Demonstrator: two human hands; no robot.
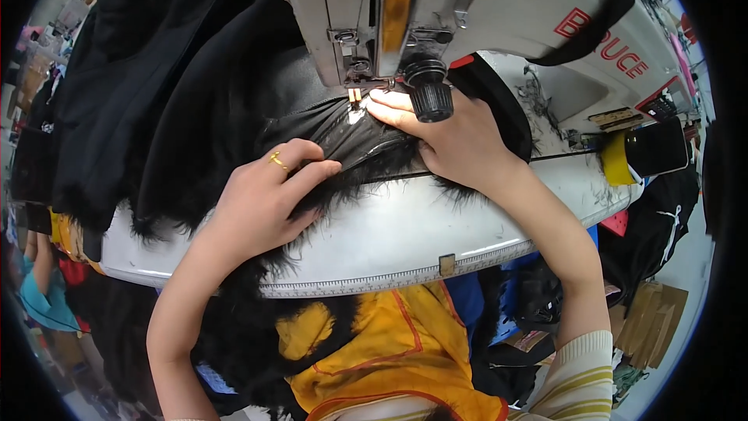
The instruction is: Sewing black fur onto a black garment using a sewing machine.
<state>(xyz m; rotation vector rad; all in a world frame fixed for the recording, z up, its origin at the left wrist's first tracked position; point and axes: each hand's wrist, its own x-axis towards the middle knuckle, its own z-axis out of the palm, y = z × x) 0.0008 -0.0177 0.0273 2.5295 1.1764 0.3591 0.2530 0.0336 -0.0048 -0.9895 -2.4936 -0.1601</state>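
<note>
Black garment (210, 86) lies beneath the sewing machine (331, 19), between the two sets of fingers, its bulk beyond the left ones. Left hand (261, 199) appears to pinch a fold; right hand (463, 136), fingers extended, presses flat. Sewing seems partway; finished and remaining lengths cannot be told apart.

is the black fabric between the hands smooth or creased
Creased: the shiny black fur-edged fabric shows several folds between the left hand and the right hand.
</note>
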